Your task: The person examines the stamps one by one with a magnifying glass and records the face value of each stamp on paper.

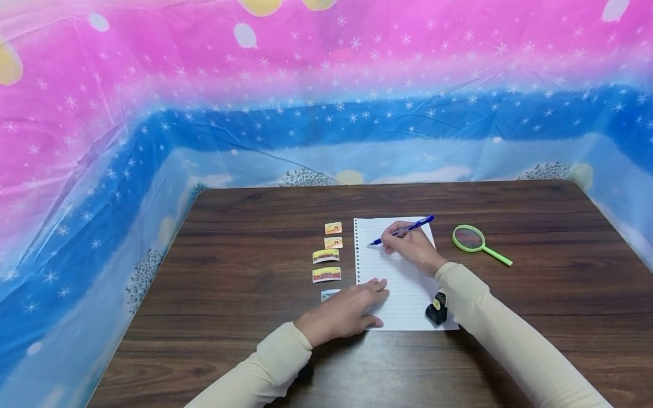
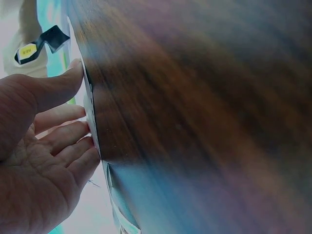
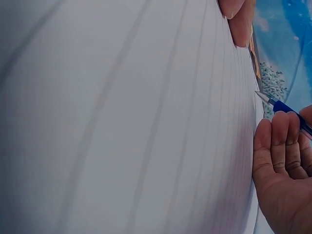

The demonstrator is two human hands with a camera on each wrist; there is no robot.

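Observation:
A blue pen (image 1: pixel 419 222) is pinched in my right hand (image 1: pixel 410 247), its tip at the upper left of a sheet of lined paper (image 1: pixel 403 306) with holes along its left edge. In the right wrist view the pen's metal point (image 3: pixel 263 96) stands at the sheet's surface. I cannot tell whether it touches. My left hand (image 1: pixel 347 311) rests on the lower left of the sheet with its fingers spread and loosely bent. Beside that hand a small picture card (image 1: pixel 329 294) is partly hidden. In the left wrist view its fingertips (image 2: pixel 92 151) meet the paper.
Several small picture cards, among them a yellow and red one (image 1: pixel 326 275), lie in a column left of the sheet. A green magnifying glass (image 1: pixel 483 245) lies to its right. All are on a dark wooden table (image 1: pixel 229 272), with a patterned cloth (image 1: pixel 326 124) hanging behind.

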